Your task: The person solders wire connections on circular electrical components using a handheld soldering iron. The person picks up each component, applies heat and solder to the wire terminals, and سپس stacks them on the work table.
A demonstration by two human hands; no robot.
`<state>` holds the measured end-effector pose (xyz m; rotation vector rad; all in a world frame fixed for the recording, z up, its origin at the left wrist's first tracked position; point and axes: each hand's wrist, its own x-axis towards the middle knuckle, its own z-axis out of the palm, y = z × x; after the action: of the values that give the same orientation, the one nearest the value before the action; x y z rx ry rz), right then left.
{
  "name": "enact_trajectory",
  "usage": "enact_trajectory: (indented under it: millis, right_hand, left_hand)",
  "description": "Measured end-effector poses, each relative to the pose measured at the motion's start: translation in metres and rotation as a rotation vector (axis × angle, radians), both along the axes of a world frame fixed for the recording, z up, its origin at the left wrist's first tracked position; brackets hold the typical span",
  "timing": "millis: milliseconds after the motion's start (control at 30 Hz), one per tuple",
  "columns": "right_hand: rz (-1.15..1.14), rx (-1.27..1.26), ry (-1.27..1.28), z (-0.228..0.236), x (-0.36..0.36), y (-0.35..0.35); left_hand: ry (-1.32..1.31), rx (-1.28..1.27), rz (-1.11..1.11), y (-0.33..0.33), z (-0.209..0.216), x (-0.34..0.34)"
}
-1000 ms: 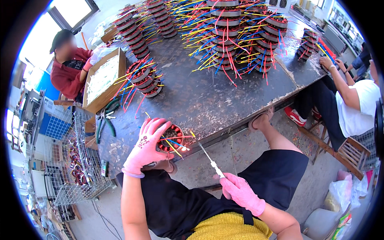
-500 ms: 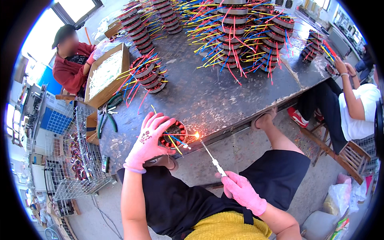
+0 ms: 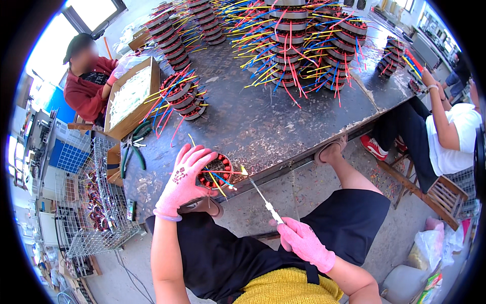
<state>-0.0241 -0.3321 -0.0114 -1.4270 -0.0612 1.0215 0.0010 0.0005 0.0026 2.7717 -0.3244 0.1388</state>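
Note:
My left hand (image 3: 185, 178), in a pink glove, grips a motor stator (image 3: 226, 164) with red windings at the table's near edge. Red, blue and yellow lead wires come out of the stator, and a red wire (image 3: 234, 173) points right. My right hand (image 3: 305, 243), also pink-gloved, is closed round a slim tool with a white handle and a long thin metal rod (image 3: 259, 190). The rod's tip meets the end of the red wire, where a small yellowish spot shows. What the spot is, I cannot make out.
Stacked stators (image 3: 288, 45) with coloured wires stand on the dark table (image 3: 243, 114). Green-handled pliers (image 3: 132, 150) lie left, by a cardboard box (image 3: 132, 96) of white pieces. A wire basket (image 3: 101, 223) stands lower left. One person sits at left, another at right.
The bright orange flame at the red wire's end has shrunk to a small yellowish spot. Both hands keep their hold, and the view has shifted slightly.

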Motion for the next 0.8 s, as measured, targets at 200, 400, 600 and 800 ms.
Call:
enact_trajectory:
  millis: [200,400,600,800]
  right_hand:
    - [-0.022,0.000,0.037,0.0011,-0.0022,-0.0002]
    - [-0.005,0.005,0.031,-0.0040,-0.0028,-0.0021]
    - [0.011,-0.003,0.017,-0.0007,-0.0012,-0.0036]
    - [-0.004,0.024,0.050,-0.0020,-0.0026,-0.0014]
  left_hand:
    - [0.026,-0.011,-0.001,0.0009,0.0012,0.0001]
    - [0.016,-0.012,-0.018,0.0026,-0.0003,0.0010]
    - [0.019,-0.010,-0.017,0.0011,0.0007,0.0014]
    - [0.015,-0.024,-0.010,0.0033,0.0003,-0.0001]
